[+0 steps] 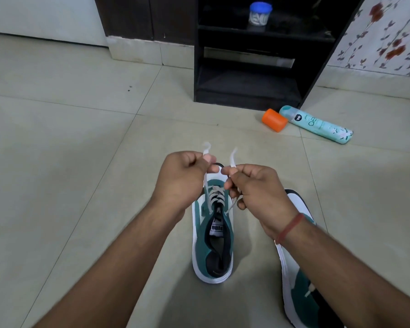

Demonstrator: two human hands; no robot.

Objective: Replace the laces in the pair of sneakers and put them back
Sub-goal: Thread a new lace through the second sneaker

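A green and white sneaker (212,245) stands on the tiled floor with its toe pointing away from me. A white lace (217,195) runs crisscross through its upper eyelets. My left hand (182,178) pinches the left end of the lace, whose tip sticks up above the fingers. My right hand (253,188) pinches the right end, and that tip also curls upward. Both hands hover just above the shoe's toe. A second green and white sneaker (301,280) lies to the right, partly hidden under my right forearm.
A black shelf unit (258,67) stands ahead, with a blue-lidded jar (259,14) on its upper shelf. An orange cap (273,120) and a teal spray can (317,125) lie on the floor in front of it. A floral wall is at right.
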